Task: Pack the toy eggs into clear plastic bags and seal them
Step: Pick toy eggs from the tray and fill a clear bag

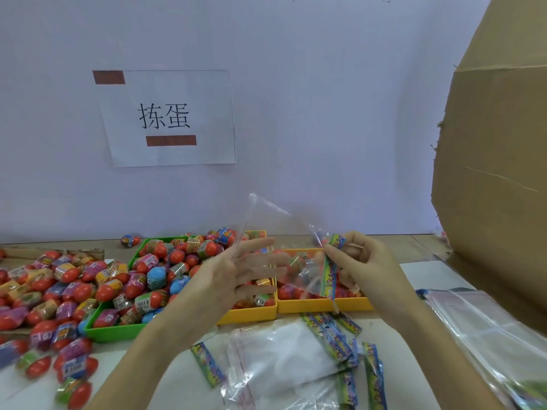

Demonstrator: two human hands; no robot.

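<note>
A clear bag (275, 232) is held above the trays (322, 304): spread left hand (236, 273) inside its mouth, right hand (355, 261) pinching the printed strip (331, 276). Bag opening is in hand; next, an egg (157, 278) must be picked from the desk (426, 273).

A pale lilac wall (325, 99) is seen behind a light tabletop (426, 270), with a white paper sign (168, 118) taped to it by brown strips. A tall cardboard box (497, 173) is stood at right.
</note>
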